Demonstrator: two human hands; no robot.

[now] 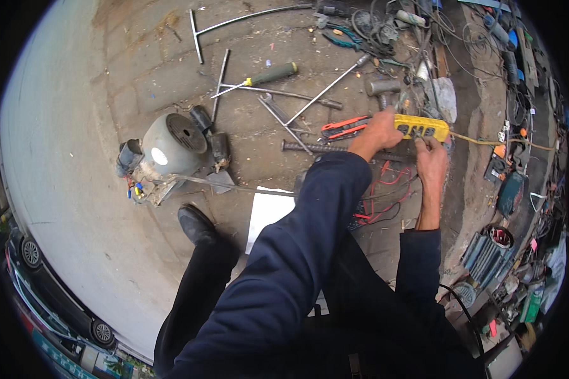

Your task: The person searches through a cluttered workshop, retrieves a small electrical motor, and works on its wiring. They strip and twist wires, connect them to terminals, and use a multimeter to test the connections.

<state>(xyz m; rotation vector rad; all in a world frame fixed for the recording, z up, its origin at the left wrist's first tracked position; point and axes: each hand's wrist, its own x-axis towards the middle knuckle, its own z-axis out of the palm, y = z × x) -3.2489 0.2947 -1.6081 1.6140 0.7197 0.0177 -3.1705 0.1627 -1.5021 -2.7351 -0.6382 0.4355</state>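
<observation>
My left hand (380,131) grips the near-left end of a yellow power strip (416,120), whose dark sockets face up. The fingers of my right hand (432,158) are pinched together at the strip's lower edge, against the sockets; what is between them, if anything, is too small to make out. A yellowish cable (477,140) runs from the strip's right end. Beside my left hand lies a red-and-black hand tool (344,129), and below it a ribbed steel bar (308,147). Red and black test leads (385,184) curl under my arms, their other end partly hidden by my left sleeve.
A grey motor or pump (174,144) with a trailing cable sits at left, near my shoe (196,222). A screwdriver (272,73), T-handle wrenches (250,12) and a hammer-like head (383,86) lie beyond. White paper (265,215) is beside my left arm. Clutter and wires (512,183) line the right.
</observation>
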